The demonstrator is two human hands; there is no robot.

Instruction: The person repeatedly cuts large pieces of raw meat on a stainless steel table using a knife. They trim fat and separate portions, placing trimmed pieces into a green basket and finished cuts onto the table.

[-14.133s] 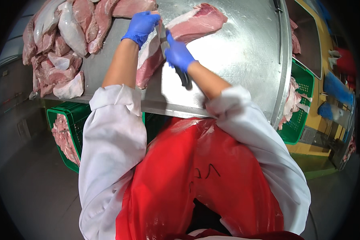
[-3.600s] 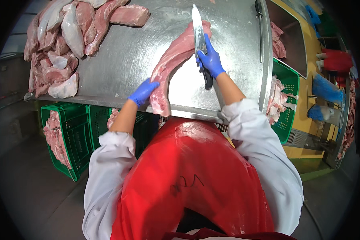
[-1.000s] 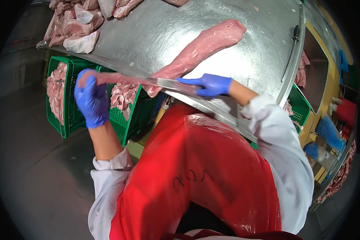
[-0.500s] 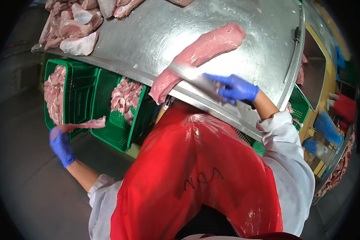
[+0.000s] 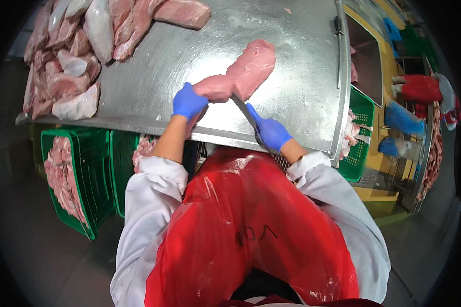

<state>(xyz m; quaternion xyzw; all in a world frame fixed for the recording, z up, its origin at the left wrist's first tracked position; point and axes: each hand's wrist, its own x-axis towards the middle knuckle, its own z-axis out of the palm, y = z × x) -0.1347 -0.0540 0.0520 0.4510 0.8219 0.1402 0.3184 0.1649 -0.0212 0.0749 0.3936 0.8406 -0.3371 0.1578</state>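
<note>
A long piece of pink raw meat (image 5: 255,64) lies across the metal table (image 5: 153,77) in front of me. My left hand (image 5: 189,102), in a blue glove, is closed on its near left end. In my blue-gloved right hand (image 5: 271,132) is a knife (image 5: 244,112), its handle mostly hidden by the fingers. The index finger stretches along the back of the knife. Its blade tip touches the meat around the middle, where the piece bends; how deep the blade sits, I cannot tell.
More meat pieces (image 5: 100,30) are heaped on the table's far left. Green crates (image 5: 97,174) with meat trimmings stand below the left edge, another green crate (image 5: 361,138) at the right. A thin dark-handled rod (image 5: 338,56) lies along the right rim. Farther right is a person in a red apron (image 5: 420,88).
My left hand has come up from beside the crates, where it held a meat strip, and now grips the large piece. The knife hand has shifted left and lower. The view has turned right.
</note>
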